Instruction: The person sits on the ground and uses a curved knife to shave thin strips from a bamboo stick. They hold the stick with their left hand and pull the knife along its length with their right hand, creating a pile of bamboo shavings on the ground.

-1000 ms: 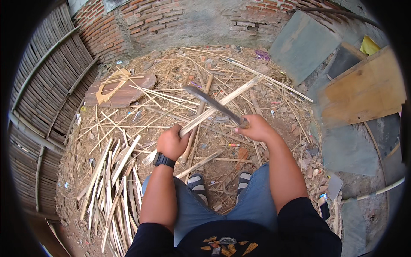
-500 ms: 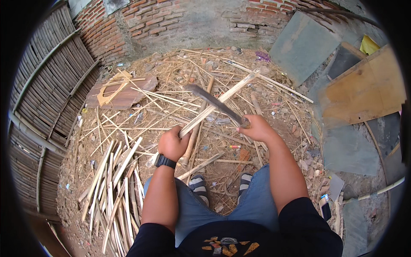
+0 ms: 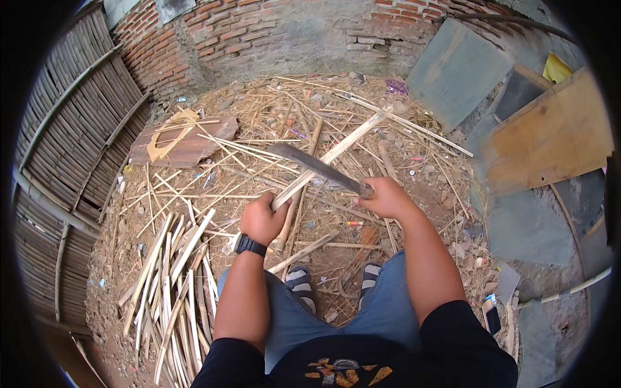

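My left hand (image 3: 262, 218) is closed round the near end of a pale split bamboo strip (image 3: 349, 143), which slants away up to the right. In my right hand (image 3: 387, 198) is the handle of a machete (image 3: 320, 169). Its dark, broad blade points up to the left and crosses over the strip, a little beyond my left fist. Whether the edge touches the strip I cannot tell. Below the strip, a round bamboo pole (image 3: 315, 137) lies on the ground.
A heap of split strips (image 3: 174, 291) lies left of my legs. Thin slivers litter the ground ahead, with a brown board (image 3: 184, 139) among them. A bamboo fence (image 3: 71, 123) stands left, a brick wall (image 3: 278, 39) behind, leaning sheets (image 3: 459, 68) right. My feet (image 3: 301, 284) are close by.
The machete has come down and nearer along the strip, its blade lying flatter across it. My right hand has lowered slightly; my left hand and the strip have hardly moved.
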`<move>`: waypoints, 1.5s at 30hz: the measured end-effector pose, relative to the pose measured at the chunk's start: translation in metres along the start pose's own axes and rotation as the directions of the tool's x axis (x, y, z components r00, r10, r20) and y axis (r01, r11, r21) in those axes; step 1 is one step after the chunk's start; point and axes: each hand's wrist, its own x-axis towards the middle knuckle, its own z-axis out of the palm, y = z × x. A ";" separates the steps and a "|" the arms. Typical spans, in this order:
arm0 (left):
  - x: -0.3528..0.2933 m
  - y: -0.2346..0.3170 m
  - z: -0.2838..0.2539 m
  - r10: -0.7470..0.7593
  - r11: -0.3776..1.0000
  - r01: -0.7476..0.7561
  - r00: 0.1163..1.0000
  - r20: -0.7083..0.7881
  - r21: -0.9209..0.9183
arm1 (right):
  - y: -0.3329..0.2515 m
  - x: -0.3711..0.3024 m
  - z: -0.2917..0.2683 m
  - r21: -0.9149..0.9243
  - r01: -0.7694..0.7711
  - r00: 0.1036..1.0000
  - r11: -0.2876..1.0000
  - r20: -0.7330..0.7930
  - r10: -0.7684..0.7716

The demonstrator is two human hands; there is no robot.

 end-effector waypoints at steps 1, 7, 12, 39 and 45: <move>0.001 0.000 -0.001 -0.006 1.000 0.006 1.000 0.008 -0.004 | 0.008 0.001 -0.005 0.028 -0.041 0.995 0.999 -0.084 0.043; 0.002 0.001 0.002 0.008 1.000 -0.008 1.000 0.000 0.023 | 0.021 -0.001 0.001 0.107 -0.138 0.942 0.985 -0.293 0.164; 0.001 0.001 0.001 0.000 1.000 -0.001 0.999 0.039 0.026 | -0.011 -0.004 0.010 -0.079 -0.017 0.998 0.997 0.062 0.021; 0.004 0.005 -0.006 -0.032 0.998 0.028 0.997 0.068 0.052 | 0.030 0.012 -0.002 0.056 -0.215 0.953 0.975 -0.206 0.222; 0.003 0.003 -0.003 -0.029 0.999 0.027 0.998 0.062 0.035 | 0.005 0.004 0.012 0.006 -0.107 0.993 0.994 -0.053 0.107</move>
